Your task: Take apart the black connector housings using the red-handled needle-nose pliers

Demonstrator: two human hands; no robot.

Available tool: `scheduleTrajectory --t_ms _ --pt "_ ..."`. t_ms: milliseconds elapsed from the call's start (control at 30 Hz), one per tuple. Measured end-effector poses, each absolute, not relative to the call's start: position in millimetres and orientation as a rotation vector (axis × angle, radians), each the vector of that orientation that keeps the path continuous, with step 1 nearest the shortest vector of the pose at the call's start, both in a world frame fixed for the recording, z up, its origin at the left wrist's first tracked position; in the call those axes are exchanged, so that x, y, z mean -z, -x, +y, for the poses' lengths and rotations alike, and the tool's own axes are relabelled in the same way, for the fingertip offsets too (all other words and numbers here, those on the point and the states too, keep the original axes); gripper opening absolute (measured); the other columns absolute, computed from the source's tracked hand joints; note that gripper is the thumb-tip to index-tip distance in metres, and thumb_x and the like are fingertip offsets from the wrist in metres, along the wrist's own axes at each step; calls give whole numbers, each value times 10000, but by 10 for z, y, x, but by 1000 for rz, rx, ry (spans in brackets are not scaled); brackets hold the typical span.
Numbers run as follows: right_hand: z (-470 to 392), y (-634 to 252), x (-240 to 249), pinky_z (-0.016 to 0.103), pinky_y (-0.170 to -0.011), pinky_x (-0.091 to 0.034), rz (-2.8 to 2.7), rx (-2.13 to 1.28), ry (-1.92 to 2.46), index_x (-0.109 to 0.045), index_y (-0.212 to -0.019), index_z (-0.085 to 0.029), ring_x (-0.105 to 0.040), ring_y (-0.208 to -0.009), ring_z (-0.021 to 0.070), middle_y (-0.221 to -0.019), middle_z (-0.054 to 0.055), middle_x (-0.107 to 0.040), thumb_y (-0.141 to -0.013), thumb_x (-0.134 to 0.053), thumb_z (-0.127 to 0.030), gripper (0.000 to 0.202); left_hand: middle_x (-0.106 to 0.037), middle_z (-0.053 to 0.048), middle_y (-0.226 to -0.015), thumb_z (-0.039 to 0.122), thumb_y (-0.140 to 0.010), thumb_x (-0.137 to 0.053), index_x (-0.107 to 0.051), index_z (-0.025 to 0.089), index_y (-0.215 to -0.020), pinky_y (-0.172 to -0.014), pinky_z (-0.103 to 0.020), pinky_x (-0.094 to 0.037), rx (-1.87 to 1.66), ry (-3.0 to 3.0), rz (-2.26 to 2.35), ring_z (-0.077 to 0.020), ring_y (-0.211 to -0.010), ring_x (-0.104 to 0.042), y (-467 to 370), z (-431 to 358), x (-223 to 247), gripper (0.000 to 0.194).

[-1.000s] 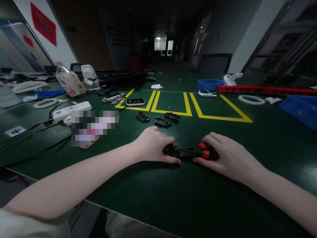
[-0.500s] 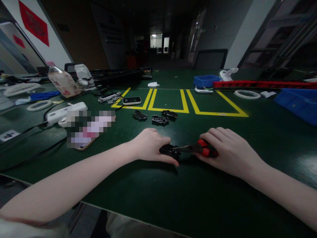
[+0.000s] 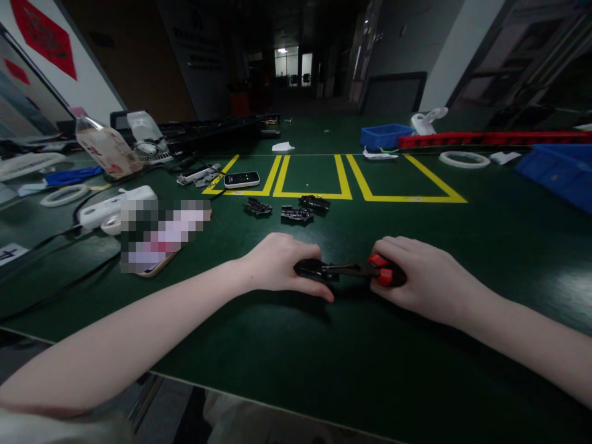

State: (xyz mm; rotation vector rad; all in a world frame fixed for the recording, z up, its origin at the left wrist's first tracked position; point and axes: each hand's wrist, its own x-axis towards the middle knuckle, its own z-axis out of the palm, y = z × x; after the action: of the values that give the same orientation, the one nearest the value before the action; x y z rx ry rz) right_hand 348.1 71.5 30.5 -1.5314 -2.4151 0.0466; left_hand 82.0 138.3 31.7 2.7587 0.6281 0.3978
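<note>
Tilted black 4, apparently, on white card (image 3: 13,253) in front of bottle (image 3: 107,148), markings too blurred to read on bottle's label, on red poster (image 3: 44,38) behind it, on dark wall (image 3: 194,68) beyond it

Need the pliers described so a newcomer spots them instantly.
On the near side of the green table, find the person's right hand. It grips the pliers, which point toward the black part held in the left hand. Bright red patches on their handles set them apart from that part, which shows no red.
</note>
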Motion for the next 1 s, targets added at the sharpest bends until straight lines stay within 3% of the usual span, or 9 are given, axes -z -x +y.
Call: scheduleTrajectory --t_ms 267,633,767,867,1000 --pt "715 -3462 -370 324 -520 -469 -2391 -260 1602 -539 -756 -242 -597 -638 209 -756 39 -637 -733 -629 -409 191 -618 28 -659 710 -784 -670 -670 174 -807 -589 -237 -300 -487 -2719 655 -126 -589 -517 -835 1345 -332 536" --pt "707 -3445 -302 357 -599 -459 -2398 -183 1500 -528 -765 -236 -573 -689 220 -790 56 -618 -746 -589 -386 163 -586 38 -655 665 -790 -695 -682 166 -810 -573 -239 -294 -352 -2515 488 -113 -595 -501 -798 1381 -337 500" --pt "757 -3491 -267 359 -597 -459 -2380 -150 1480 -546 -803 -239 -575 -699 226 -812 59 -634 -768 -601 -423 196 -674 6 -853 596 -822 -704 -682 179 -987 -640 -246 -377 -383 -2463 541 -141 -730 -587 -805 1388 -353 449" --pt "797 -3528 -238 360 -599 -462 -2357 -130 1484 -551 -806 -241 -580 -704 228 -814 55 -636 -778 -597 -446 211 -679 -43 -1064 562 -794 -747 -608 198 -1179 -735 -289 -443 -490 -2421 660 -192 -906 -627 -811 1383 -341 548" --pt "813 -3552 -233 348 -587 -457 -2332 -117 1506 -545 -791 -243 -578 -692 220 -803 47 -633 -774 -604 -462 227 -635 -74 -1142 540 -725 -812 -517 215 -1305 -661 -293 -460 -613 -2370 766 -173 -810 -590 -822 1374 -309 728"
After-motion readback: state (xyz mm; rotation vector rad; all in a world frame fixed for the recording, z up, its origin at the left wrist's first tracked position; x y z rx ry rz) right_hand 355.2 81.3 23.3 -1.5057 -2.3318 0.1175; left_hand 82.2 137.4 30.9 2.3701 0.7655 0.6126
